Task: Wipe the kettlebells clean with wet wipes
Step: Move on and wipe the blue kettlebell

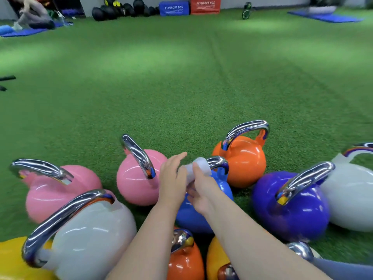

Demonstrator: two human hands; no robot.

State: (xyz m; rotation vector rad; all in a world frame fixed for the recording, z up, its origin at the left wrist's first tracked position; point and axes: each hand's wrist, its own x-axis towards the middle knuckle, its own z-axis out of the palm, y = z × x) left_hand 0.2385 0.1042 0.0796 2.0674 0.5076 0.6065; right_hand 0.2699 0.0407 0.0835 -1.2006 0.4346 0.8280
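Note:
Several glossy kettlebells with chrome handles stand clustered on green turf. A blue kettlebell (pixel 191 217) sits in the middle, its handle (pixel 219 162) partly wrapped in a white wet wipe (pixel 198 165). My right hand (pixel 201 190) grips the wipe against that handle. My left hand (pixel 173 178) rests beside it with fingers stretched forward, touching the wipe's left end. Around them stand two pink kettlebells (pixel 137 178), an orange one (pixel 244 158), a purple one (pixel 290 205) and white ones (pixel 90 239).
Another orange kettlebell (pixel 185 261) and yellow ones (pixel 217 257) lie close under my forearms. Open turf (pixel 181 87) stretches ahead. Far back are black balls (pixel 121 9), blue and red plyo boxes (pixel 174 8), blue mats (pixel 325 17) and a seated person (pixel 34 15).

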